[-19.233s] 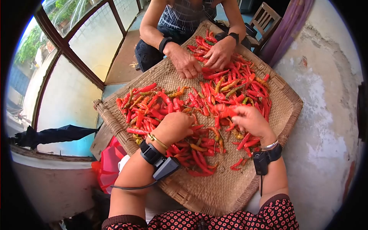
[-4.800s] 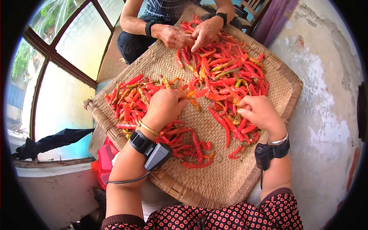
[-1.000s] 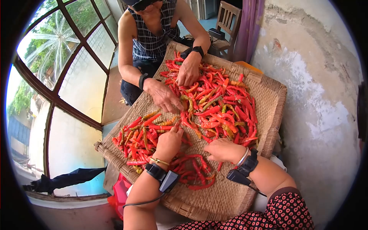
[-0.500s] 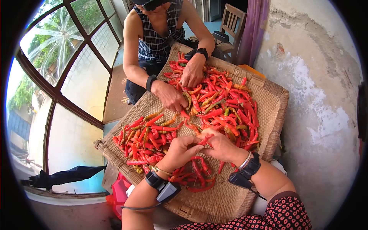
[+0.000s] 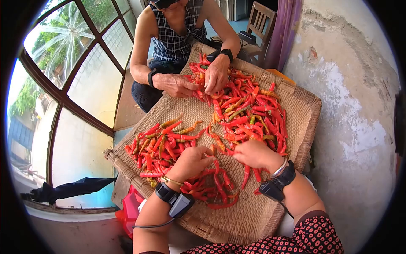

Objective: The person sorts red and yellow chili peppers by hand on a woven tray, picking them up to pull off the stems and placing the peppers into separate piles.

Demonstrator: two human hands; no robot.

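My left hand (image 5: 191, 163) is closed, thumb and fingers pinched, above a small near heap of red chili peppers (image 5: 220, 190). A red chili pepper (image 5: 217, 166) hangs at its fingertips. My right hand (image 5: 256, 154) is curled palm down at the near edge of the large chili heap (image 5: 249, 114), its fingers closed on a red chili pepper (image 5: 230, 151) whose tip shows beside them; the rest is hidden. All the chilies lie on a woven tray (image 5: 253, 216). Another chili heap (image 5: 158, 148) lies left of my hands.
Across the tray sits a person (image 5: 182, 38), both hands (image 5: 179, 86) at the far chilies. Windows (image 5: 80, 106) and a dark folded umbrella (image 5: 78, 189) are on the left. A bare wall (image 5: 342, 118) stands on the right, a wooden chair (image 5: 260, 27) behind.
My hands, earlier together over one red chili pepper, have moved apart, left hand leftward and right hand rightward. The other person's hands have moved back to the far end of the heap.
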